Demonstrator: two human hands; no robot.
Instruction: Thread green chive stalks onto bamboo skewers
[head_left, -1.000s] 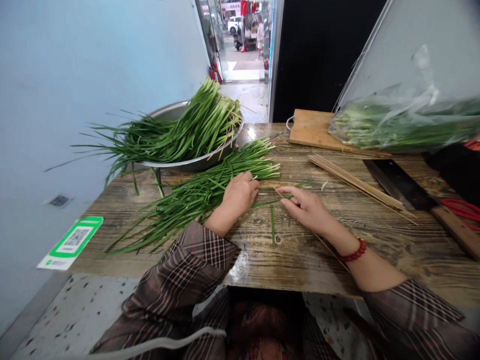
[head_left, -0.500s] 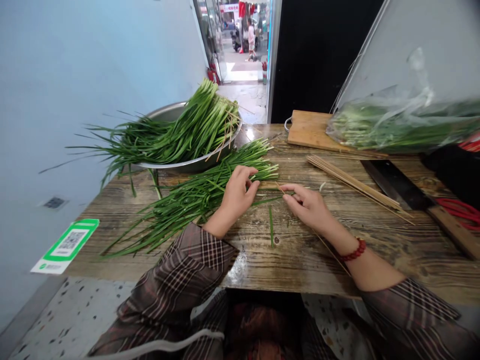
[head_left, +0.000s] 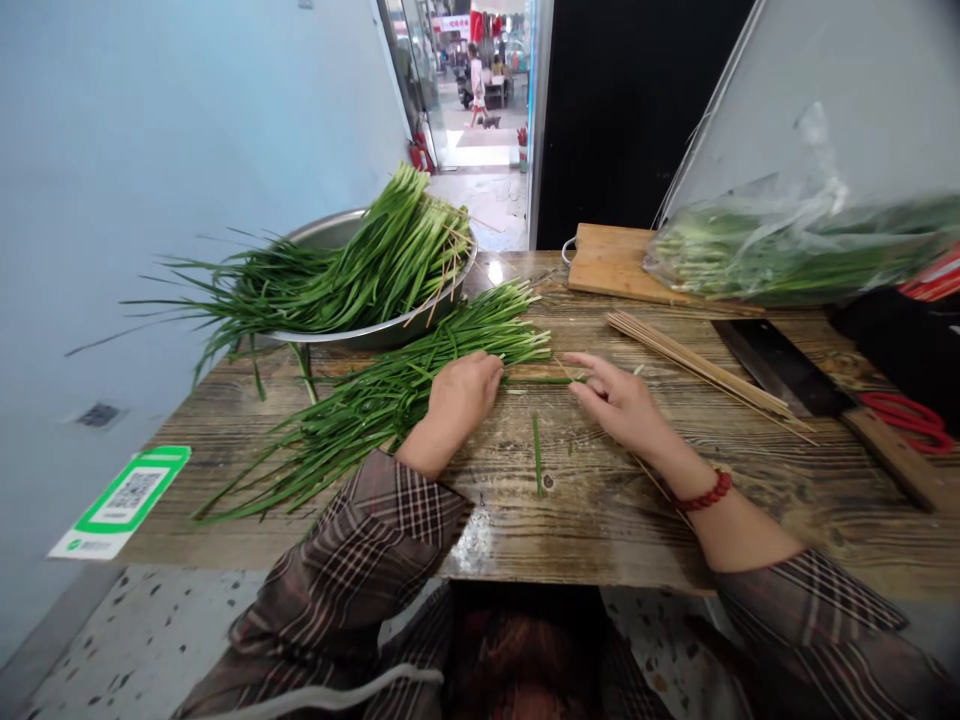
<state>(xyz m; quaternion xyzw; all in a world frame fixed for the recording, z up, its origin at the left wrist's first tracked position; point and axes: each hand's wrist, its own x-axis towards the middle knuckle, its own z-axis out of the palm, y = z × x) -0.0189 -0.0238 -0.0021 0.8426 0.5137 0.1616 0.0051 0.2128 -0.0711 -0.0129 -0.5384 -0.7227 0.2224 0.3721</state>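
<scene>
A loose pile of green chives (head_left: 390,385) lies across the wooden table (head_left: 600,510). My left hand (head_left: 461,392) rests closed on the cut ends of this pile, pinching a few stalks. My right hand (head_left: 621,403) lies just to the right and holds a thin bamboo skewer (head_left: 652,478) that runs back under my wrist; its fingertips touch the chive stalks (head_left: 544,379) between both hands. A single chive piece (head_left: 537,466) lies loose in front of my hands.
A metal basin (head_left: 360,325) heaped with more chives stands at the back left. A bundle of bamboo skewers (head_left: 705,372), a cleaver (head_left: 810,392), a wooden cutting board (head_left: 611,265) and a plastic bag of greens (head_left: 795,250) lie at the right. A doorway opens behind.
My left hand slid slightly left and closed down onto the chive ends. My right hand moved a little up and back toward the stalks. The camera view drifted slightly.
</scene>
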